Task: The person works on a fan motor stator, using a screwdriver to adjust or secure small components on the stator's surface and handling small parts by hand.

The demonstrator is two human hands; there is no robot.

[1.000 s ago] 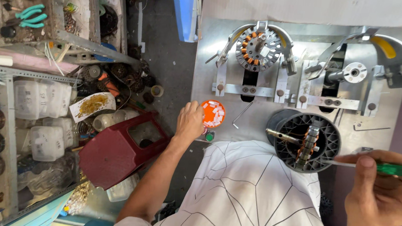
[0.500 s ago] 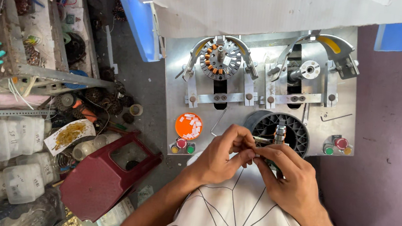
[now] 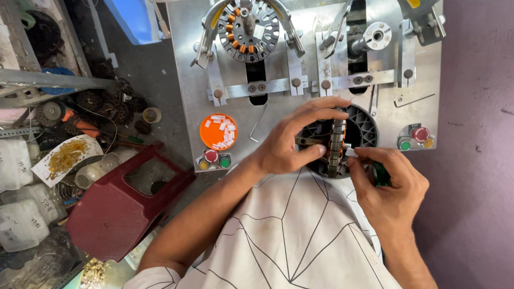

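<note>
Since half a second ago: both hands closed in tighter on the stator, left fingers now spread over its top instead of bunched beside it, camera shifted so the metal plate fills more of the view.

Left hand (image 3: 291, 143): grip curled over the upright stator ring (image 3: 334, 147), thumb below, fingers arched across the upper edge, touching it. Right hand (image 3: 384, 188): grip pinched shut on a small white slip (image 3: 351, 152) at the fingertips, pressed against the ring's right side; a green-handled tool (image 3: 380, 174) tucked in the same palm, mostly hidden.

Stator ring standing on edge inside a round black holder (image 3: 362, 126), set in the grey metal surface (image 3: 185, 43), just in front of the white patterned shirt (image 3: 297, 249).

Farther back on the plate: a second stator with copper windings (image 3: 248, 29) clamped in the left fixture, a bare spindle (image 3: 377, 35) in the right fixture. Orange round dish of white slips (image 3: 218, 131) left of the hands, red and green buttons (image 3: 218, 158) just below it, another button pair (image 3: 413, 137) at the right. Off the plate, lower left: a dark red plastic stool (image 3: 119, 203), plastic jars (image 3: 6, 208) beside it.
</note>
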